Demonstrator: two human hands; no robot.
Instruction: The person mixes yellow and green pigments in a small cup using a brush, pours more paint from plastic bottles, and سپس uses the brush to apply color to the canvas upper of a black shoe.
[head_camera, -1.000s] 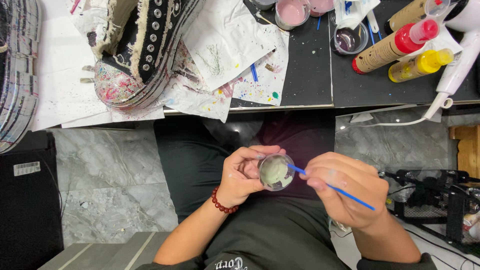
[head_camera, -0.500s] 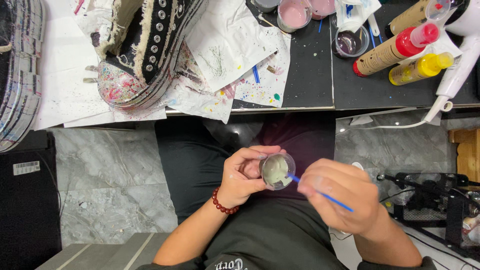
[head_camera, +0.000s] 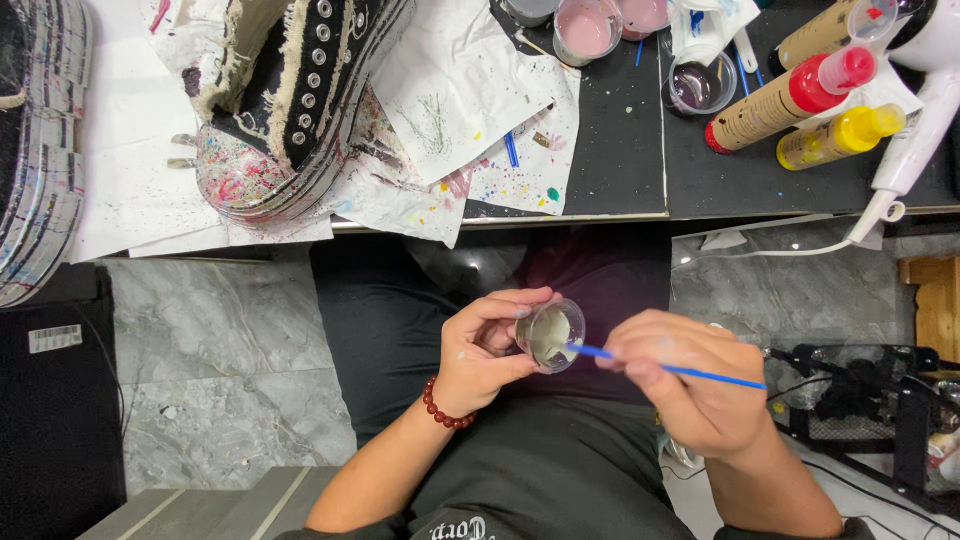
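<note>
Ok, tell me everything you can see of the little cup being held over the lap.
The cup is small, round and clear, like thin plastic, with a pale grey-green paint coating its inside. It is tipped so its open mouth faces up toward the camera. The left hand pinches it by the rim and wall with fingers and thumb, above the lap and below the table edge. The tip of a thin blue brush, held in the right hand, dips into its mouth. Its base is hidden.

red bead bracelet (head_camera: 443, 405), dark shirt (head_camera: 540, 480)
</note>
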